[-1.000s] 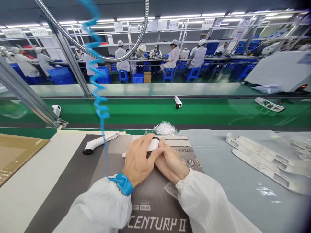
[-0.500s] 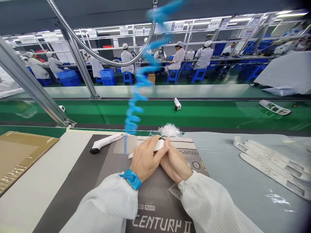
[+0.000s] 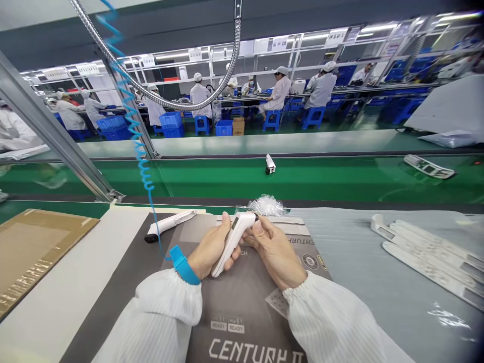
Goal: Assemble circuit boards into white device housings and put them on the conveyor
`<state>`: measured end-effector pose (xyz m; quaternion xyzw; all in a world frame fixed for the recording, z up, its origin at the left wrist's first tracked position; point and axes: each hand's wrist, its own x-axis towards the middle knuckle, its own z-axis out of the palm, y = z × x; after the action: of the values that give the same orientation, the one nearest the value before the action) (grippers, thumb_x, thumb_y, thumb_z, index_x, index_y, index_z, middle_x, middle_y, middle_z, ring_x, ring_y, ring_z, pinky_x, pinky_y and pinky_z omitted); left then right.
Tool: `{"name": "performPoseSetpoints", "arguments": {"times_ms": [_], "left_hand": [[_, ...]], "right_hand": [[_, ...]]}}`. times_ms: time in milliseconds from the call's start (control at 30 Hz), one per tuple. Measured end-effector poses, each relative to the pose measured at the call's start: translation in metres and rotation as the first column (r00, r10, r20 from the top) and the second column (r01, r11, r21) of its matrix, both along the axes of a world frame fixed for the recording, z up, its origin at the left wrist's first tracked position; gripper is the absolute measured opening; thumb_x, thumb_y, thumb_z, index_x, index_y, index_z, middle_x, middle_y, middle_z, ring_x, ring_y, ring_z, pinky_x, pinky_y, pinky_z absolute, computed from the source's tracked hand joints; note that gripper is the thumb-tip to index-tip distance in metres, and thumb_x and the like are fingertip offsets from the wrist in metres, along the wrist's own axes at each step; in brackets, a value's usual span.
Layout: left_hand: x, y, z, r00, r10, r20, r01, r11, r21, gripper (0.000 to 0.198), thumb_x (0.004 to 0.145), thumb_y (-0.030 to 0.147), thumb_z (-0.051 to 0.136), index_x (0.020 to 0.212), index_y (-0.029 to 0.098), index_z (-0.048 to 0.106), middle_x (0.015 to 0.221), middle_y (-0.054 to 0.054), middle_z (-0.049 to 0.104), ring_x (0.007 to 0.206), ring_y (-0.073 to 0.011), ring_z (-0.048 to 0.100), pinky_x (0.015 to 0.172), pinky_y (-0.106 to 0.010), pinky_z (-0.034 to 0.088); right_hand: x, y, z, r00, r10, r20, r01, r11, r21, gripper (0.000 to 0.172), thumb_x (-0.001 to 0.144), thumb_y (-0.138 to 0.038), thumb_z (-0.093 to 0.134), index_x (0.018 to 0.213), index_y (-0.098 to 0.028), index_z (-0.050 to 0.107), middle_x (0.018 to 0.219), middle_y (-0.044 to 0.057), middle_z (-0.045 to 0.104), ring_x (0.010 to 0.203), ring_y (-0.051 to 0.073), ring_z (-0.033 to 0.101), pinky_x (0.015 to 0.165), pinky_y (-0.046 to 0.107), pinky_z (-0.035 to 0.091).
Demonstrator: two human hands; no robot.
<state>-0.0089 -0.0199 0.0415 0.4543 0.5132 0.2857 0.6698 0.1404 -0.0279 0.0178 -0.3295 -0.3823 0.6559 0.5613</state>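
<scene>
Between the two hands, just above the dark board (image 3: 242,297), is the white device (image 3: 235,238). The left hand (image 3: 214,249) is closed around its handle, thumb along the near side and fingertips curling out on the other; the palm hides part of the handle. The right hand (image 3: 278,252) has thumb and fingers bent at the head's dark end, mostly covering it, so whether they pinch or only touch it is hard to tell.

The device is smooth and pistol-shaped: a slim, tapering handle, a short head angled toward the right hand, and a small dark inset near the bend. Its underside is out of sight.

The board is flat and matt, printed in pale letters; the right hand and sleeve cover some print, and the lower edge of view cuts off the large word. Left of the left hand lies a similar device (image 3: 172,224) with a black end, crossed by the coiled blue cord (image 3: 142,171) that runs to the wristband (image 3: 183,264). Beyond the hands sits crumpled clear film (image 3: 266,205), glinting. Right of the right hand, long white shells (image 3: 427,257) with oblong openings rest on a grey sheet (image 3: 359,287), their far ends blurred.
</scene>
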Motion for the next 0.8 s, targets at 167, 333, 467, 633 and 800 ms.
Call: {"name": "performPoseSetpoints", "arguments": {"times_ms": [167, 333, 467, 633, 800], "left_hand": [[-0.002, -0.001, 0.005, 0.965, -0.086, 0.249, 0.103, 0.993, -0.057, 0.068, 0.083, 0.08, 0.037, 0.089, 0.015, 0.056, 0.057, 0.003, 0.051, 0.033, -0.0049, 0.039, 0.035, -0.017, 0.03], [-0.001, -0.003, 0.006, 0.95, -0.111, 0.291, 0.139, 0.987, -0.077, 0.053, 0.084, 0.069, 0.052, 0.084, 0.016, 0.054, 0.05, 0.006, 0.045, 0.028, -0.0042, 0.032, 0.029, -0.016, 0.022], [-0.004, -0.003, 0.009, 0.942, -0.146, 0.303, 0.181, 0.98, -0.088, 0.053, 0.085, 0.068, 0.052, 0.081, 0.016, 0.054, 0.047, 0.006, 0.045, 0.026, -0.0045, 0.032, 0.026, -0.015, 0.021], [0.0, -0.005, 0.009, 0.947, -0.141, 0.288, 0.163, 0.985, -0.054, 0.054, 0.081, 0.069, 0.056, 0.075, 0.016, 0.052, 0.044, 0.006, 0.045, 0.026, -0.004, 0.031, 0.026, -0.015, 0.021], [0.017, -0.015, -0.002, 0.982, -0.018, 0.186, 0.017, 1.0, 0.007, 0.059, 0.077, 0.077, 0.052, 0.073, 0.018, 0.049, 0.043, 0.007, 0.043, 0.026, -0.0055, 0.032, 0.027, -0.017, 0.021]], "right_hand": [[0.002, 0.0, 0.004, 0.998, -0.052, 0.045, 0.052, 0.999, -0.005, 0.043, 0.08, -0.055, 0.07, 0.101, -0.019, 0.064, 0.076, 0.0, 0.061, 0.074, 0.014, 0.057, 0.077, 0.031, 0.049], [-0.001, -0.003, 0.0, 0.986, -0.124, 0.111, 0.118, 0.991, 0.059, 0.051, 0.077, -0.052, 0.074, 0.117, -0.026, 0.059, 0.091, 0.002, 0.068, 0.073, 0.017, 0.06, 0.075, 0.033, 0.05], [-0.004, -0.007, -0.002, 0.953, -0.224, 0.202, 0.182, 0.961, 0.208, 0.04, 0.082, -0.052, 0.069, 0.11, -0.025, 0.059, 0.093, 0.004, 0.068, 0.075, 0.019, 0.061, 0.071, 0.033, 0.049], [-0.002, -0.012, -0.003, 0.844, -0.372, 0.387, 0.223, 0.899, 0.378, 0.033, 0.091, -0.05, 0.057, 0.115, -0.026, 0.056, 0.101, 0.006, 0.065, 0.082, 0.02, 0.061, 0.074, 0.033, 0.047], [0.0, -0.006, -0.011, 0.836, -0.366, 0.408, 0.219, 0.905, 0.364, 0.04, 0.091, -0.058, 0.053, 0.114, -0.026, 0.055, 0.097, 0.005, 0.064, 0.078, 0.019, 0.058, 0.07, 0.032, 0.045]]}}
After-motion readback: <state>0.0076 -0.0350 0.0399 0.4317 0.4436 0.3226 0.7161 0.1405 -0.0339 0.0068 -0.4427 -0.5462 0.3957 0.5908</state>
